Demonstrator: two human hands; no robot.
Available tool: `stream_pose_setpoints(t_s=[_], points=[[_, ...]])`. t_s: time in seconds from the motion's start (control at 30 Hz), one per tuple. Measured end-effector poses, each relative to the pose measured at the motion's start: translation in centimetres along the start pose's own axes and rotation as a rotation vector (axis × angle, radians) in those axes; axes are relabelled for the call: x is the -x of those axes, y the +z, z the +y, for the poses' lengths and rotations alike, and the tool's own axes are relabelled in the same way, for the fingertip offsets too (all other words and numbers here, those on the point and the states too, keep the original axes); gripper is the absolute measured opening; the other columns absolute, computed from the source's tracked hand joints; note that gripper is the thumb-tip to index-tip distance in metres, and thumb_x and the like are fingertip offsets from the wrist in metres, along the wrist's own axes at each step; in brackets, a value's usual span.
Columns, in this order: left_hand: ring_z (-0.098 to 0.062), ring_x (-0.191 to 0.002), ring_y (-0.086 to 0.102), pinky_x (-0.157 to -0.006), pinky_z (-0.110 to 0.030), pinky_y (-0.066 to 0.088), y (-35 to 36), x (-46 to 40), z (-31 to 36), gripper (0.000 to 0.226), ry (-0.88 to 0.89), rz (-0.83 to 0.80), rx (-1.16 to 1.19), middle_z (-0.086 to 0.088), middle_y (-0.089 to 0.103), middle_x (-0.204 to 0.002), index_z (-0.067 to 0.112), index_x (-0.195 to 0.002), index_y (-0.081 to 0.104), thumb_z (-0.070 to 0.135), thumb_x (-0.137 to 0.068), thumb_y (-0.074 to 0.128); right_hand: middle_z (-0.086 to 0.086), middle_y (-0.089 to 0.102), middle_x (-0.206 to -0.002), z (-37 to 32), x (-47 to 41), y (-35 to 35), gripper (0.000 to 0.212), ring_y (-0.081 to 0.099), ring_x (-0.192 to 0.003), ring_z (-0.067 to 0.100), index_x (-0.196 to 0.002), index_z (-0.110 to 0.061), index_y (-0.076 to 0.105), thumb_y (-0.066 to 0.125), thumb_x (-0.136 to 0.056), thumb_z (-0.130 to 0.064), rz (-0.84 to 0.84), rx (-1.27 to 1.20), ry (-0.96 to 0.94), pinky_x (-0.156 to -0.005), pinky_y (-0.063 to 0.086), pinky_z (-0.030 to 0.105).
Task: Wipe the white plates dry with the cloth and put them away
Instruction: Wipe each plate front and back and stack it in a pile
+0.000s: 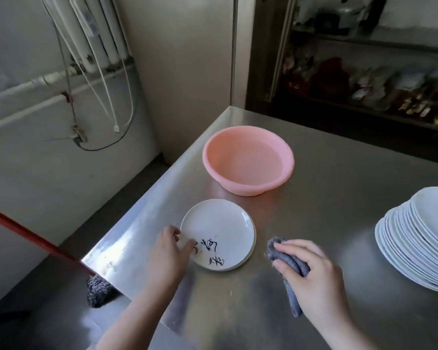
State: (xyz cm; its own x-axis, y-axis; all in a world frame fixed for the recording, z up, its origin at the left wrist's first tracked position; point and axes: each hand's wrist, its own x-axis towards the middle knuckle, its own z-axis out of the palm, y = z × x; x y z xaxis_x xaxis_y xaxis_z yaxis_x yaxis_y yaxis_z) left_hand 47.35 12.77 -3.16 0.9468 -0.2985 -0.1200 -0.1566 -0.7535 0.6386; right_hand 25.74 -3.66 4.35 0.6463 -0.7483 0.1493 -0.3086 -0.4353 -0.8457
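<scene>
A white plate (219,228) with black brush writing lies on a steel table (326,173), on top of at least one more plate. My left hand (167,256) grips its near-left rim, thumb on the upper face. To the right of that plate, my right hand (311,271) is closed around a folded grey-blue cloth (286,261), held just above the table and apart from the plate. A tall stack of several white plates (420,238) stands at the right edge of the view.
An empty pink plastic basin (248,160) sits behind the plate. The table's left edge runs diagonally, with a red-handled mop (36,238) leaning below it. Pipes and cables hang on the wall at left. A dark shelf with packets stands at the back right.
</scene>
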Motion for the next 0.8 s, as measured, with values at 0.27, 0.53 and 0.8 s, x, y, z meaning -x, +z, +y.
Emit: stream_pose_setpoints(t_s=[0.27,0.53,0.8], points=[[-0.009,-0.062,0.056,-0.050,-0.029,0.037,0.2,-2.7,-0.8,0.033,-0.059,-0.117,0.074,0.008,0.058,-0.069,0.029,-0.079,0.042,0.042,-0.077,0.072,-0.015,0.066,-0.100,-1.5,-1.3,3.5,0.034,0.060,-0.096,-0.003,-0.088,-0.032,0.075,0.081,-0.070,-0.004,0.039,0.041,0.095,-0.081,0.039,0.002],[-0.016,-0.068,0.062,-0.063,-0.043,0.053,-0.1,-2.2,0.2,0.025,-0.009,-0.098,0.223,0.008,0.061,-0.080,0.030,-0.086,0.041,0.032,-0.085,0.066,-0.018,0.066,-0.099,-2.2,-1.9,4.1,0.039,0.060,-0.095,-0.006,-0.085,-0.037,0.073,0.078,-0.073,0.000,0.073,0.002,0.096,-0.080,0.037,0.000],[-0.010,-0.054,0.065,-0.051,-0.029,0.055,-0.9,-1.6,1.7,0.034,-0.015,-0.131,0.503,-0.001,0.069,-0.069,0.029,-0.116,0.055,0.011,-0.088,0.063,-0.020,0.066,-0.099,-1.7,-1.3,3.5,0.041,0.060,-0.095,-0.005,-0.085,-0.039,0.072,0.077,-0.073,0.000,0.110,0.019,0.114,-0.079,0.037,0.000]])
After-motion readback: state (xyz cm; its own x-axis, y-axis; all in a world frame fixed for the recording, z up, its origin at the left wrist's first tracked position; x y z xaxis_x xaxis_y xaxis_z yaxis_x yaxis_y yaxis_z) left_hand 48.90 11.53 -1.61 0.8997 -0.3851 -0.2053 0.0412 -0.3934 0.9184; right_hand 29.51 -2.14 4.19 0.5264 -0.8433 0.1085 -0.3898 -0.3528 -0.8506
